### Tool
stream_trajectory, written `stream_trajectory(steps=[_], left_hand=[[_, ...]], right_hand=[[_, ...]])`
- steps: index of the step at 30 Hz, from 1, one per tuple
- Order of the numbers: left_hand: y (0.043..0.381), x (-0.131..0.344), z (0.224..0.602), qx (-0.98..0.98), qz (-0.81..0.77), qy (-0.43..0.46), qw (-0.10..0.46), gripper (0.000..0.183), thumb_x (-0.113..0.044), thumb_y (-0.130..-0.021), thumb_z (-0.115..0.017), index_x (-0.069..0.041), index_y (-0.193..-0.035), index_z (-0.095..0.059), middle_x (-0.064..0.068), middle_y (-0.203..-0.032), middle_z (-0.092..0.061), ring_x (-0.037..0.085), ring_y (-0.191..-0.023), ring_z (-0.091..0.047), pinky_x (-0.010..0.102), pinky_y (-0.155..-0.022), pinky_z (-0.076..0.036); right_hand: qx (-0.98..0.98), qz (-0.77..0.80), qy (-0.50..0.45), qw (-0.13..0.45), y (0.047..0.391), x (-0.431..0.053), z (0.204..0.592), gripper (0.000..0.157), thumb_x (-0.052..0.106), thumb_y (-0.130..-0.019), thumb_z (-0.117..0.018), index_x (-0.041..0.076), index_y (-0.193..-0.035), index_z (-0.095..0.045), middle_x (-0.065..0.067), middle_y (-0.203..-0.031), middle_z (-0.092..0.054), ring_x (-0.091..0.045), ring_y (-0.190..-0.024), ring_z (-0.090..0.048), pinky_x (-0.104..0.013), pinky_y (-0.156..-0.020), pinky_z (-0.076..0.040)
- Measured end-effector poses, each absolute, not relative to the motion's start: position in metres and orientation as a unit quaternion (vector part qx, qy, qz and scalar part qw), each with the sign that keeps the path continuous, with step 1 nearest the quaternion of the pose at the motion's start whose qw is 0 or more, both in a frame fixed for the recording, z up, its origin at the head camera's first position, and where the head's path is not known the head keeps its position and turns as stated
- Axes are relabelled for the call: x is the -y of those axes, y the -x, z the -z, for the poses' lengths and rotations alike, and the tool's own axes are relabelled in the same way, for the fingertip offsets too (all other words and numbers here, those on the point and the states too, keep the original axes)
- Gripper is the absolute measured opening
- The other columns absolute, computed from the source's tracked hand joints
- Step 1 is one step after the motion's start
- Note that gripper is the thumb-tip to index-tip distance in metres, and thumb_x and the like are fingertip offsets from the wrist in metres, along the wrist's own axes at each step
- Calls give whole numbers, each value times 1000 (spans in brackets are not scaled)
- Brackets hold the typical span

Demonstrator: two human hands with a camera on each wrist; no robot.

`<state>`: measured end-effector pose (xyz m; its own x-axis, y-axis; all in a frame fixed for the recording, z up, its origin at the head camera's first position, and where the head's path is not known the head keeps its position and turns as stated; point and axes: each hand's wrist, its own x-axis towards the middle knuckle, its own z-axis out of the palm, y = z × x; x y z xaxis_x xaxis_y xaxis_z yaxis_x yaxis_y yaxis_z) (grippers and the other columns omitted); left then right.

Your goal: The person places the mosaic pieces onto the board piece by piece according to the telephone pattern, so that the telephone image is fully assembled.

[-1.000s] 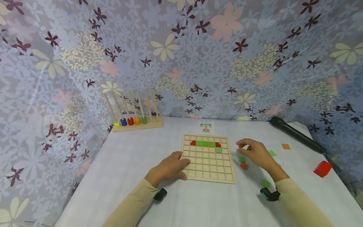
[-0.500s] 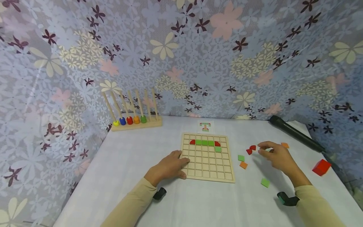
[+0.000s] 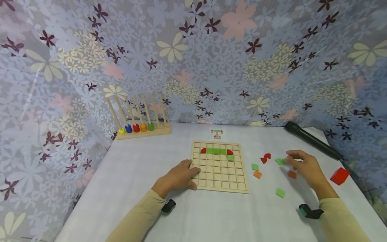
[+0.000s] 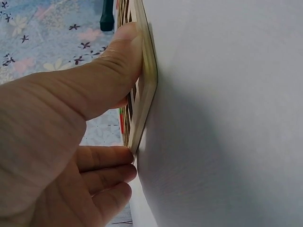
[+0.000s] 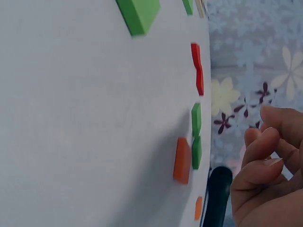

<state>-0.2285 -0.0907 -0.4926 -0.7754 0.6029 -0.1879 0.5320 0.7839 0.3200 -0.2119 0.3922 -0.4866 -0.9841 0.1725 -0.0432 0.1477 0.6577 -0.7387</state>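
My left hand (image 3: pixel 176 178) rests at the left edge of a pale wooden grid board (image 3: pixel 220 177). In the left wrist view, the thumb presses at the board's corner (image 4: pixel 150 78) and other fingertips touch its side. A row of red quarter-round pieces (image 3: pixel 230 152) and green square tiles (image 3: pixel 216 151) lies in the grid, with one green tile (image 3: pixel 230 157) below its right end. My right hand (image 3: pixel 305 168) hovers empty, fingers loosely bent, over two small green tiles (image 3: pixel 279 161), one partly hidden, and an orange tile (image 3: pixel 292 174).
Two red quarter-rounds (image 3: pixel 264 160), a green tile (image 3: pixel 255 167) and an orange tile (image 3: pixel 257 174) lie right of the board. Another green tile (image 3: pixel 280 193) sits nearer. Behind stand a pattern card (image 3: pixel 217 134) and a peg counter (image 3: pixel 143 134). A black rod (image 3: pixel 314 141) and red block (image 3: pixel 340 176) lie right.
My right hand has moved right, away from the board, uncovering the two loose red pieces. The left hand stays at the board's edge; the pieces in the grid have not moved.
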Motion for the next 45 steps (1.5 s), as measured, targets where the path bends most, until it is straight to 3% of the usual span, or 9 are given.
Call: stream_trajectory(steps=[6, 12, 19, 23, 27, 31, 37, 45], left_hand=[[229, 91, 493, -933, -129, -306, 137, 72, -44, -83, -80, -21, -147, -55, 22, -159, -36, 36, -149, -33, 49, -117, -36], [229, 91, 493, -934, -127, -304, 135, 72, -43, -83, -80, -21, -147, -56, 22, -159, -36, 36, -149, -34, 49, -117, -37], [224, 91, 493, -933, -127, -305, 142, 72, -44, -83, -81, -21, -146, -56, 21, -158, -37, 36, -148, -35, 49, -116, -38], [225, 91, 495, -933, -126, -308, 140, 72, -45, -83, -80, -21, -147, -55, 21, -159, -37, 36, -148, -34, 49, -117, -37], [225, 92, 498, -933, -125, -306, 139, 72, -45, -83, -80, -21, -146, -56, 21, -158, -37, 36, -148, -35, 49, -116, -38], [224, 93, 499, -934, -129, -302, 140, 72, -44, -83, -80, -21, -146, -56, 21, -158, -37, 36, -148, -35, 49, -116, -38], [225, 90, 498, -934, -121, -309, 133, 72, -45, -83, -80, -21, -146, -56, 21, -157, -38, 35, -147, -36, 48, -116, -39], [230, 90, 499, -936, -124, -297, 139, 73, -45, -83, -80, -24, -148, -55, 20, -160, -35, 35, -149, -33, 48, -116, -38]], right_hand=[[889, -439, 129, 4, 217, -413, 490, 60, 37, -102, -61, -1, -147, -46, -12, -124, -54, -19, -86, -58, -29, -65, -53], [885, -447, 127, -30, 225, -429, 495, 64, 30, -103, -59, -1, -154, -36, -30, -144, -42, -18, -86, -56, -29, -64, -50], [887, -432, 124, -107, 231, -435, 507, 76, 30, -101, -63, 3, -160, -23, -36, -152, -31, -24, -95, -56, -27, -71, -47], [898, -411, 112, -112, 233, -433, 509, 75, 24, -99, -64, -1, -158, -26, -38, -147, -33, -36, -107, -54, -31, -77, -49], [916, -375, 80, -116, 237, -431, 509, 67, 22, -97, -66, -5, -151, -38, -39, -140, -39, -44, -112, -50, -37, -82, -50], [925, -359, 59, -111, 238, -430, 509, 58, 20, -97, -66, -8, -143, -48, -39, -135, -45, -41, -108, -52, -35, -78, -49], [925, -356, 74, -108, 234, -430, 504, 57, 21, -96, -69, -12, -138, -49, -40, -133, -44, -45, -111, -48, -37, -78, -49], [923, -360, 89, -99, 241, -430, 505, 51, 24, -95, -71, -9, -128, -50, -20, -110, -50, -29, -93, -52, -32, -67, -49]])
